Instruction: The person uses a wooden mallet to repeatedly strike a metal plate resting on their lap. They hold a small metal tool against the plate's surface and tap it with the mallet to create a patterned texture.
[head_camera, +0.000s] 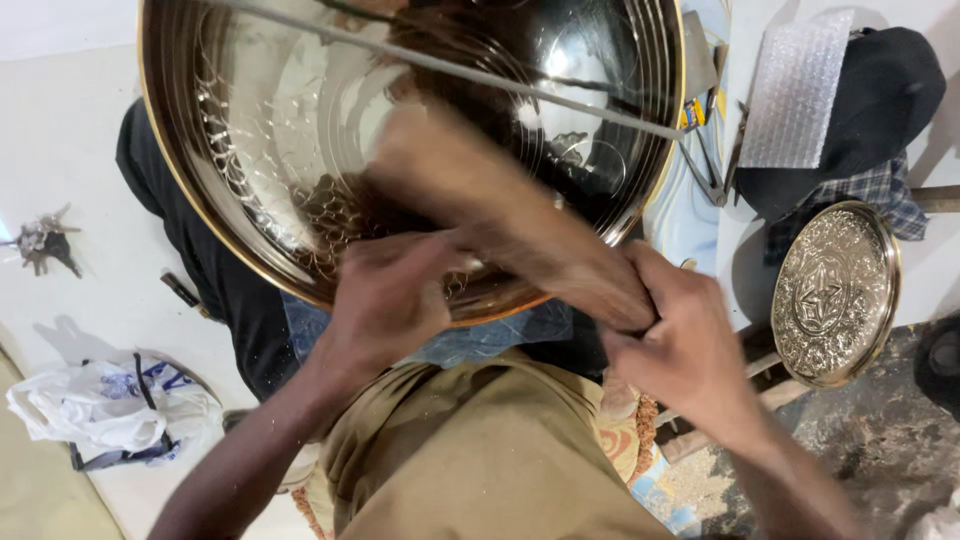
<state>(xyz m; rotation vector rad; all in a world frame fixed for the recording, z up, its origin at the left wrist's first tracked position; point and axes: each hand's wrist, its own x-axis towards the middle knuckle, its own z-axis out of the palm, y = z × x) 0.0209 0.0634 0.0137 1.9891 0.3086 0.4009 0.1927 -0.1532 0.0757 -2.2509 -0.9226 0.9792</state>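
We see a large shiny brass bowl (300, 150), engraved inside, tilted toward us over the lap. It holds nothing loose that we can make out; a thin metal rod (520, 85) crosses it. At its near rim our left hand (385, 300) is curled closed against the metal. Our right hand (675, 340) is clenched around a blurred brownish tool (500, 215) that reaches into the bowl. Well apart, to the right, lies a small embossed plate (835, 295), with bubble wrap (795, 90) above it.
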